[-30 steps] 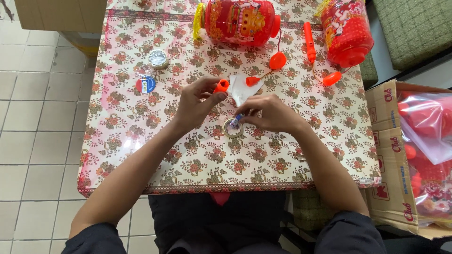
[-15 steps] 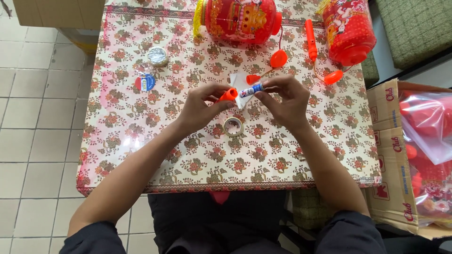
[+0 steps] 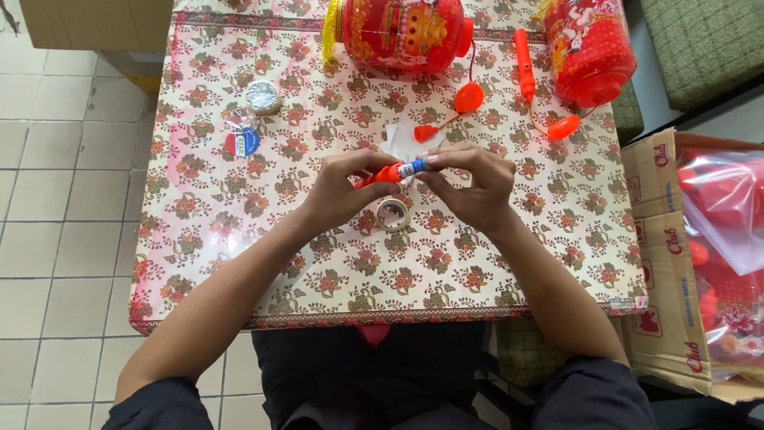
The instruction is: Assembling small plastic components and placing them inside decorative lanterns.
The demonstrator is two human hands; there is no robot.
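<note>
Left hand (image 3: 338, 189) and right hand (image 3: 471, 185) are both pinching a capped glue stick (image 3: 398, 171) above a tape roll (image 3: 391, 213).

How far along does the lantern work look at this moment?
Done: one red lantern lies assembled at the table's far edge. In hand: the left hand and right hand together hold a small glue tube over the tape roll. Left: a loose orange stick, orange cone and white paper lie unattached.
</note>
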